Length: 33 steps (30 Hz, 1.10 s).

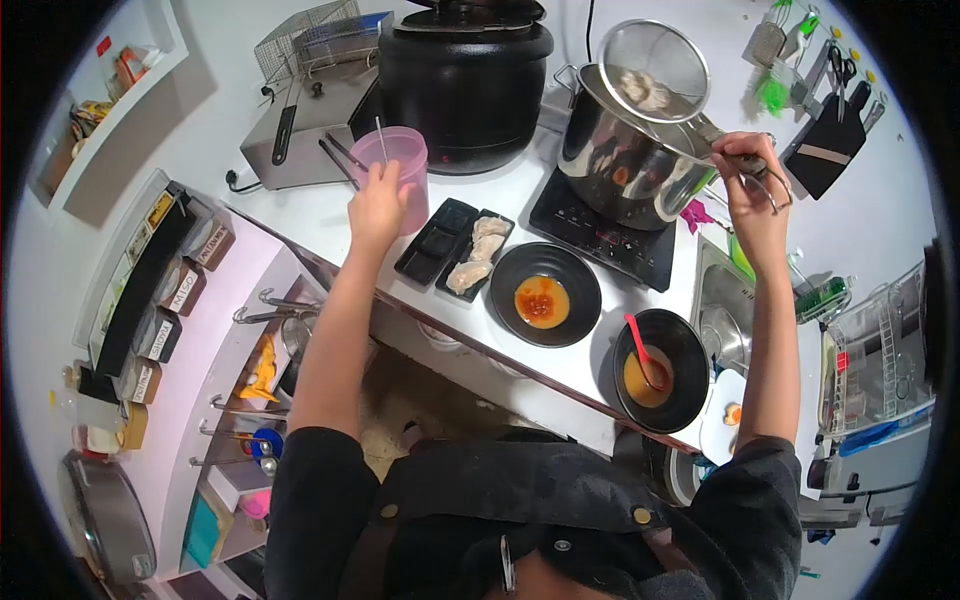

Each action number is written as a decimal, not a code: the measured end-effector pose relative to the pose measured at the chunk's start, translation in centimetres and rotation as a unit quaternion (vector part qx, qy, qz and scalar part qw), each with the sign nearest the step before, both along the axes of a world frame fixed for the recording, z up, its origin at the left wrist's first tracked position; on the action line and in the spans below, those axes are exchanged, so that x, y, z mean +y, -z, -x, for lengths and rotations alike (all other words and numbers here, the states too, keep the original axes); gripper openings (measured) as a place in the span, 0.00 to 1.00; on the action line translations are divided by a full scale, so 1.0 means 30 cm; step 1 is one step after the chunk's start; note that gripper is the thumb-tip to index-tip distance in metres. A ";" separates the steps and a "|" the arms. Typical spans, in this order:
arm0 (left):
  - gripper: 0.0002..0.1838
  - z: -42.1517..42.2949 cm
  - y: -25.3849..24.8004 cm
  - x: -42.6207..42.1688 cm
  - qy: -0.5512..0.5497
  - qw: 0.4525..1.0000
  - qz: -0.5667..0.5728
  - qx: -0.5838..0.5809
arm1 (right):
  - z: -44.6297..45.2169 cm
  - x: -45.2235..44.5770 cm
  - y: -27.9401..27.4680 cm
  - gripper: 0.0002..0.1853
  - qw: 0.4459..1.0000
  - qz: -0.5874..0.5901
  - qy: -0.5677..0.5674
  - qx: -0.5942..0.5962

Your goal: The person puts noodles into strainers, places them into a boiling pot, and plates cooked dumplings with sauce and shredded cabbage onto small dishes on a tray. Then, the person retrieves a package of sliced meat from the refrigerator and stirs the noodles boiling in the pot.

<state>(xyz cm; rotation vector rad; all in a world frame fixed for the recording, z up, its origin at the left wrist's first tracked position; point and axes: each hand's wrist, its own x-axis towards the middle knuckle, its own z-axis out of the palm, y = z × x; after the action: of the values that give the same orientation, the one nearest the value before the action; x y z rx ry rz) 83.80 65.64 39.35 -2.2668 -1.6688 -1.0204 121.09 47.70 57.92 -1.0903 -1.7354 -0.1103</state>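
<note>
My right hand (752, 185) is closed round the handle of a wire-mesh strainer (690, 60). Pale dumplings (643, 90) lie in its mesh, held over a tall steel pot (610, 160). On the left, my left hand (380, 205) is at the rim of a pink plastic container (415, 165), fingers drawn together. Dark thin handles (342, 160) and a slim metal utensil (381, 138) show beside the fingers; which of them it grips is unclear. Close by, more dumplings (481, 252) rest on a black divided tray (433, 243).
The pot stands on a black induction cooker (600, 228). In front are a black bowl with orange sauce (541, 302) and a black bowl with broth (648, 385) and a red spoon (648, 360). Behind are a black soup kettle (460, 95) and a fryer (300, 150). A sink (722, 285) lies right.
</note>
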 end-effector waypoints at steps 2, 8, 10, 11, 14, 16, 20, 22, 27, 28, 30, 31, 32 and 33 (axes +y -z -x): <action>0.16 0.010 -0.015 0.003 -0.003 1.000 0.007 0.013 | 0.057 -0.044 -0.023 0.08 1.000 -0.002 -0.008 -0.019; 0.16 0.115 -0.018 -0.022 0.042 0.999 -0.014 0.017 | 0.277 -0.109 0.012 0.17 0.993 0.013 -0.048 -0.104; 0.15 0.162 -0.015 -0.026 0.060 0.998 -0.020 0.013 | 0.348 -0.117 0.045 0.19 0.988 0.048 -0.085 -0.115; 0.15 0.195 -0.013 -0.027 0.068 0.997 -0.023 0.014 | 0.385 -0.112 0.077 0.20 0.986 0.054 -0.099 -0.120; 0.16 0.310 -0.016 -0.023 0.092 0.995 -0.021 0.014 | 0.511 -0.107 0.149 0.18 0.969 0.087 -0.102 -0.208; 0.16 0.385 -0.013 -0.009 0.103 0.994 -0.023 0.011 | 0.576 -0.093 0.246 0.18 0.959 0.094 -0.090 -0.253; 0.18 0.512 0.005 0.030 0.112 0.993 -0.048 -0.001 | 0.703 -0.072 0.398 0.15 0.937 0.121 -0.075 -0.320; 0.20 0.551 -0.015 0.016 0.103 0.994 -0.038 -0.015 | 0.757 -0.053 0.468 0.13 0.940 0.111 -0.068 -0.317; 0.23 0.588 -0.099 -0.096 0.075 0.988 -0.071 -0.114 | 0.849 -0.045 0.582 0.11 0.928 0.120 -0.048 -0.350; 0.23 0.597 -0.092 -0.113 0.073 0.986 -0.074 -0.127 | 0.866 -0.058 0.598 0.11 0.925 0.120 -0.045 -0.357; 0.20 0.607 -0.051 -0.138 0.103 0.984 -0.056 -0.132 | 0.892 -0.082 0.632 0.11 0.916 0.115 -0.034 -0.384; 0.19 0.609 -0.028 -0.149 0.117 0.983 -0.048 -0.134 | 0.905 -0.091 0.646 0.11 0.915 0.112 -0.033 -0.386; 0.17 0.606 -0.007 -0.160 0.139 0.980 -0.011 -0.141 | 0.918 -0.098 0.656 0.11 0.914 0.107 -0.033 -0.389; 0.15 0.598 0.014 -0.172 0.161 0.975 0.026 -0.149 | 0.929 -0.104 0.665 0.10 0.914 0.102 -0.032 -0.392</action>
<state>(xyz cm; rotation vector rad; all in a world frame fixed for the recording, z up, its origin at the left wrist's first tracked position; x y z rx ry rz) 65.86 60.47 38.92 -2.5840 -1.4648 -1.4658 93.22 44.59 37.98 -1.2304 -2.5436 -0.3724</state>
